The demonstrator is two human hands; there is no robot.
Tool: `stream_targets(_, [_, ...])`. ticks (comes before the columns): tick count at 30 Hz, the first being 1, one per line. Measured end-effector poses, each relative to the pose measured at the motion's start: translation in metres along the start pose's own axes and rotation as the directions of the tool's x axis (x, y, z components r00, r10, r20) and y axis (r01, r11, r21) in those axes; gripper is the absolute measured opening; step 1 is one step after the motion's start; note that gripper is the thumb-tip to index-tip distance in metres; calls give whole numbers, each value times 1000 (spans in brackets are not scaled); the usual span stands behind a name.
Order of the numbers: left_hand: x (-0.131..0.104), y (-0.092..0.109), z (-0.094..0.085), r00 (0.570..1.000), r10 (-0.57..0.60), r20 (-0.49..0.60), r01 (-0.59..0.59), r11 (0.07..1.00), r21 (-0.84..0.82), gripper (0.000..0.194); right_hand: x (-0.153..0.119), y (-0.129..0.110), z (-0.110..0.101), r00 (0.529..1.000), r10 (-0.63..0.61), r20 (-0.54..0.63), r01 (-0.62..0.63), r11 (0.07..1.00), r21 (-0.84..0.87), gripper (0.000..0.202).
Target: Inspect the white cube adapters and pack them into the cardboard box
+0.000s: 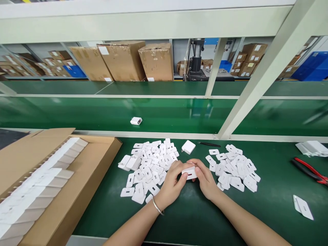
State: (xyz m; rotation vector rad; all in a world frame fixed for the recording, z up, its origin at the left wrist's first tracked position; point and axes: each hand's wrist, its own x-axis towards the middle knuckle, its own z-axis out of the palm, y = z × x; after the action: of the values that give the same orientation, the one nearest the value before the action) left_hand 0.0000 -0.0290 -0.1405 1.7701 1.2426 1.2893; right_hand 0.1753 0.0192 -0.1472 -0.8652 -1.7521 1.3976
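Between my two hands, above the green tabletop (pixel 194 212), is a white charger housing (pixel 190 173) whose slotted end faces me. My left hand (pixel 174 182) grips it from the left, thumb at its lower edge. From the other side my right hand (pixel 206 181) closes on it with thumb and fingers. Left of the hands spreads a pile of small white slotted plates (pixel 147 164), with a few white housings (pixel 129 162) at its left edge. Another pile of white plates (pixel 237 167) lies to the right. A white charger with prongs (pixel 189 147) sits just beyond my fingers.
An open cardboard box (pixel 94 181) at left holds rows of white pieces. Black tweezers (pixel 209 144) lie near the rear rail. Red-and-black pliers (pixel 311 171) and white parts (pixel 303 206) are at right. A white charger (pixel 136 121) rests on the belt; a slanted post (pixel 258 78) rises at right.
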Motion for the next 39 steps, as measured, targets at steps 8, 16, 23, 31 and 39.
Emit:
stream_targets(8, [2, -2, 2, 995, -100, -3, 100, 994, -46, 37, 8, -5, 1, 994, 109, -1, -109, 994, 5, 46])
stream_targets(16, [-1, 0, 1, 995, -97, 37, 100, 993, -70, 36, 9, 0, 3, 991, 133, -4, -132, 985, 109, 50])
stream_targets(23, [2, -2, 1, 997, -69, 24, 70, 997, -44, 36, 8, -2, 1, 995, 86, 48, -86, 996, 2, 51])
stream_targets(31, [3, 1, -1, 995, -89, 46, 90, 996, -20, 39, 10, -2, -1, 994, 106, 0, -106, 992, -62, 51])
stream_targets(39, [3, -2, -2, 998, -63, -1, 63, 997, -33, 41, 9, -4, -2, 994, 58, 92, -51, 995, -82, 42])
